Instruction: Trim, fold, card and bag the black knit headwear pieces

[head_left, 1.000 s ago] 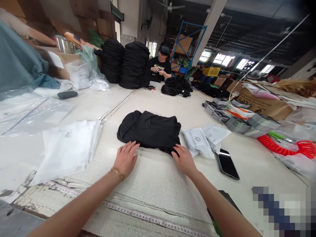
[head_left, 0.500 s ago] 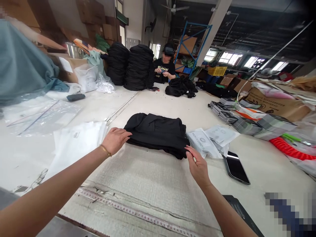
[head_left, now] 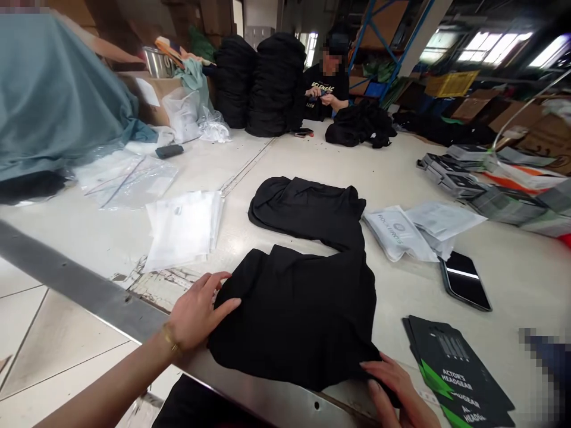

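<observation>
Left hand [head_left: 198, 315] lies open on the black garment [head_left: 289, 318]; right hand [head_left: 392, 392], also open, spreads fingers at its near corner, keeping the cloth flat.

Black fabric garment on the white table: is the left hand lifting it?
No, the left hand rests on the black fabric garment lying flat on the table.

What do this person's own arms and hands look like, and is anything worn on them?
The left hand and right hand are bare, without gloves, and the forearms show no sleeves. A thin gold-coloured bracelet circles the left wrist. The right wrist is out of view.
</observation>
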The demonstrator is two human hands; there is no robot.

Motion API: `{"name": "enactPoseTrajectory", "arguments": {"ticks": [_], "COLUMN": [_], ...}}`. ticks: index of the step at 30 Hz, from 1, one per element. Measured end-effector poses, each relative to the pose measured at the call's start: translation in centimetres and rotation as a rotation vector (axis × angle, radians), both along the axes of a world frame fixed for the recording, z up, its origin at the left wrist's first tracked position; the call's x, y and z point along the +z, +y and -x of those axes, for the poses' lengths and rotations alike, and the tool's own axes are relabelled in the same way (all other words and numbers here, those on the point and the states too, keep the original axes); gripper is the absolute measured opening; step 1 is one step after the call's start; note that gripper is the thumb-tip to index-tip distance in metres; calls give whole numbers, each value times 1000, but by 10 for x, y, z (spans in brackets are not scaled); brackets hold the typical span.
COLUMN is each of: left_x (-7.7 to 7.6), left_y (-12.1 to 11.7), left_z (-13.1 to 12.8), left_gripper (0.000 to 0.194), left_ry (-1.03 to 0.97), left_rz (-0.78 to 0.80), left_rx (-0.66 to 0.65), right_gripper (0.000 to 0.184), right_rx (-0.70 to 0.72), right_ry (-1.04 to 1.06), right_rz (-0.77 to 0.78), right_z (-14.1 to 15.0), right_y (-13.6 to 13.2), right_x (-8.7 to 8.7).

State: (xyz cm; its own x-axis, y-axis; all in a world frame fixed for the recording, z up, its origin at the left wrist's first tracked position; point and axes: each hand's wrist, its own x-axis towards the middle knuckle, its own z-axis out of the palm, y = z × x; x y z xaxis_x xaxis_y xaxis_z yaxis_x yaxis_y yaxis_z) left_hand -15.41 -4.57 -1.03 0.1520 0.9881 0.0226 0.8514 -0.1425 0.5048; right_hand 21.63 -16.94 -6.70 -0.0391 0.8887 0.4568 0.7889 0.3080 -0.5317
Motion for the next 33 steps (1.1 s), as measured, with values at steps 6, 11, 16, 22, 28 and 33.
{"name": "enactPoseTrajectory", "arguments": {"ticks": [6, 11, 16, 22, 28, 33], "left_x": [-6, 0, 10, 0, -5, 1], "left_y": [29, 14, 4, 9, -10, -21], "left_z": [12, 26, 23, 54, 60, 71], "left_gripper": [27, 39, 34, 43, 43, 32], "left_ry": [-78, -61, 171, 334, 307, 282], "left_rz": [111, -176, -166, -282, -356, -382], "left_rx": [102, 121, -469, -319, -778, -758], "right_gripper": [21, 37, 32, 18, 23, 17], "right_rx": [49, 130, 165, 177, 152, 40], "right_ry": [-91, -196, -302, -246, -105, 126], "right_rz": [-114, -77, -45, -78, -45, 68], "right_z": [8, 10, 13, 4, 5, 0], "right_y": [3, -3, 0, -9, -11, -19], "right_x": [-1, -3, 4, 13, 29, 47]}}
